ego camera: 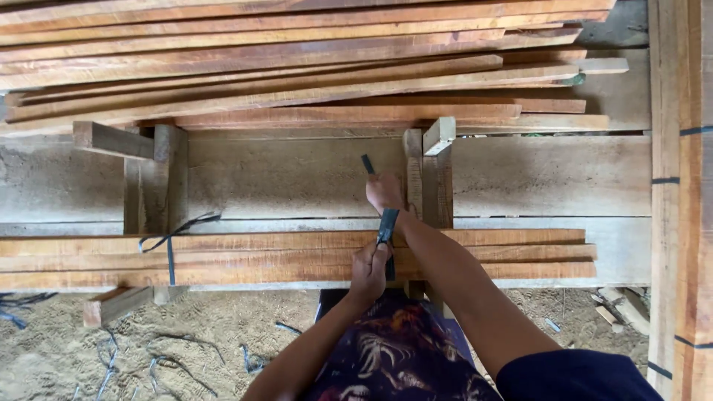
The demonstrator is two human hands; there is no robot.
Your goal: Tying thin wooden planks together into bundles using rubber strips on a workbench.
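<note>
The bundle of planks lies across two wooden trestles along the near edge; its left end is already tied with a dark strap, while the second strap near the middle looks not yet fastened. Left hand pinches its lower part, fingers closed; right hand grips the upper end, fist shut

A loose pile of long wooden slats is seen stacked beyond the hand. A wooden support frame is set well to the left of the hand, with a dark strap already tied beside it. Dark strap offcuts are scattered on the sandy ground below. Marked planks are stood far right.
</note>
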